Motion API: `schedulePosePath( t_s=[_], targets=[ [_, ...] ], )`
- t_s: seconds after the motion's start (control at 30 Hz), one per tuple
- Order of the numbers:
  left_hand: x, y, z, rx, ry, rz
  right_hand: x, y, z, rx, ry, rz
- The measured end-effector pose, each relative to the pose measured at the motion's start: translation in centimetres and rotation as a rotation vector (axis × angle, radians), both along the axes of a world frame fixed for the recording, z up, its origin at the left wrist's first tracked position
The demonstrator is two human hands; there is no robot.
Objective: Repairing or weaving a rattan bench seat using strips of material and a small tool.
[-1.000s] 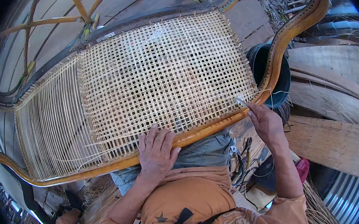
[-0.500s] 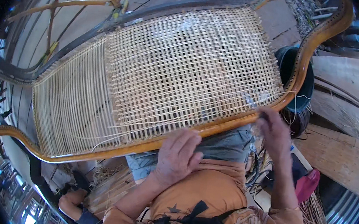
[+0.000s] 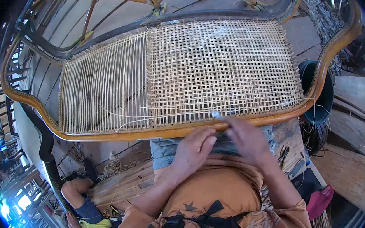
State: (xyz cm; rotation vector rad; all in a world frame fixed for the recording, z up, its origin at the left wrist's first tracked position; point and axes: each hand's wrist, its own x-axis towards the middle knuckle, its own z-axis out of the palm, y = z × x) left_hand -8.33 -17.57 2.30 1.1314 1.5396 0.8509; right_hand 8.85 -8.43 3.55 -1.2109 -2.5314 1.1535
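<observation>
Cane webbing [image 3: 226, 70] stretches beyond the unclenched left hand [image 3: 191, 149]. I cannot tell if the blurred right hand [image 3: 247, 143] grips anything.

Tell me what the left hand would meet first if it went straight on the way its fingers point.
The left hand would likely meet the glossy amber-brown frame rail first, with the woven cane panel beyond; whether hand and rail touch now is unclear.

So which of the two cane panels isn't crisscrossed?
The left panel: nearly all its strands run one way, while the right panel is a grid.
</observation>
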Motion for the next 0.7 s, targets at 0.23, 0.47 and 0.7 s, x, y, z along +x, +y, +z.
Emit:
schedulePosePath(
  t_s=[0.23,0.47,0.7],
  targets=[
    [-1.1,7.4,-3.2,0.464,0.733,-0.098,1.5,4.2,1.6,-0.085,-0.428,-0.019],
    [0.1,9.7,-5.3,0.396,0.832,-0.25,1.5,4.8,0.4,-0.063,-0.469,0.064],
    [0.0,9.3,-4.5,0.302,0.856,-0.323,1.8,5.2,0.1,-0.11,-0.359,-0.045]
  ],
)
